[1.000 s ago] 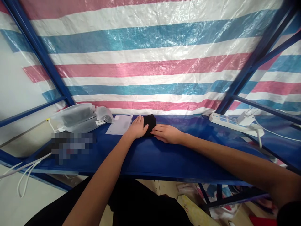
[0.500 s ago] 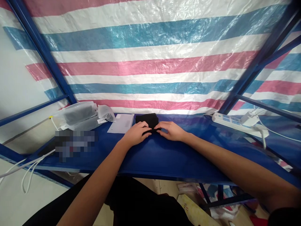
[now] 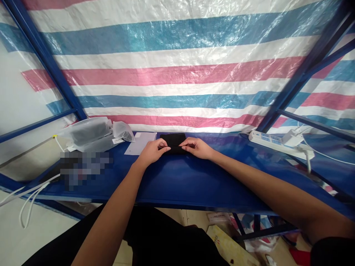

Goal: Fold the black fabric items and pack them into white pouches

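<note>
A small black folded cloth [image 3: 173, 140] lies on the blue desk [image 3: 177, 181] near its back edge. My left hand [image 3: 153, 150] pinches the cloth's near left edge between thumb and fingers. At the near right edge, my right hand [image 3: 197, 147] pinches the same cloth. The cloth looks flat and roughly rectangular, with a fold along its near side. Just left of it, partly behind my left hand, is a pale flat plastic sleeve or sheet [image 3: 135, 144].
Clear plastic packaging [image 3: 91, 135] is heaped at the back left, with white cables [image 3: 33, 192] hanging off the left edge. A white power strip [image 3: 277, 145] with plugs sits at the right. Blue frame posts and a striped tarp [image 3: 177, 74] stand behind the desk.
Both hands have shifted slightly outward to the cloth's two near corners. The cloth now looks flatter and straighter along its near edge. The view has tilted slightly.
</note>
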`<action>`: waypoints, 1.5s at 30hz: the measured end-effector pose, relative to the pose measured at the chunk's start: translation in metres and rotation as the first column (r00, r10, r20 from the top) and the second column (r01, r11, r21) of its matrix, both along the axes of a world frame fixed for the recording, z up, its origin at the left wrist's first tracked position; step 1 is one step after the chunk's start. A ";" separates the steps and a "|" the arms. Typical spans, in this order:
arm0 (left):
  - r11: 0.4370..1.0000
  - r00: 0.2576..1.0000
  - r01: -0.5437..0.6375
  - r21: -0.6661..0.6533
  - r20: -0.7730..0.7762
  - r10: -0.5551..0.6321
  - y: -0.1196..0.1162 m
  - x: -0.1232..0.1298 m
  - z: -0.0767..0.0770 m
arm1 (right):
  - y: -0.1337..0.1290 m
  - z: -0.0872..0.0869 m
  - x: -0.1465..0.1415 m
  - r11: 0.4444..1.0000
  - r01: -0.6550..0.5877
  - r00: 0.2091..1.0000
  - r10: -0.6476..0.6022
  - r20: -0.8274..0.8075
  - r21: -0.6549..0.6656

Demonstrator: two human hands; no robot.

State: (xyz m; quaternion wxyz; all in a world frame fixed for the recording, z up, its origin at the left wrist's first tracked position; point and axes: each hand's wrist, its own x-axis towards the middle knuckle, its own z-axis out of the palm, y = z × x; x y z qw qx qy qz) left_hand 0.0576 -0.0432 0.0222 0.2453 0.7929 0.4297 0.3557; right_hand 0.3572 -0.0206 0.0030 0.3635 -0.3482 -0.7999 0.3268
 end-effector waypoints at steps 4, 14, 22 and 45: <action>0.997 0.998 -0.060 0.051 0.024 0.059 0.003 0.001 0.000 | 0.001 0.001 -0.003 0.997 0.006 1.000 -0.008 0.022 0.073; 0.950 0.951 0.070 0.304 -0.308 0.028 -0.007 0.008 0.002 | -0.016 0.018 0.004 0.844 -0.210 0.925 0.008 0.380 0.494; 0.968 0.928 0.087 0.237 -0.372 0.007 -0.007 -0.001 -0.004 | -0.012 0.014 0.002 0.853 -0.157 0.929 -0.043 0.369 0.497; 0.982 0.990 -0.116 0.147 -0.061 0.126 0.006 0.015 -0.006 | -0.012 0.011 0.001 0.984 0.105 0.991 -0.115 0.063 0.142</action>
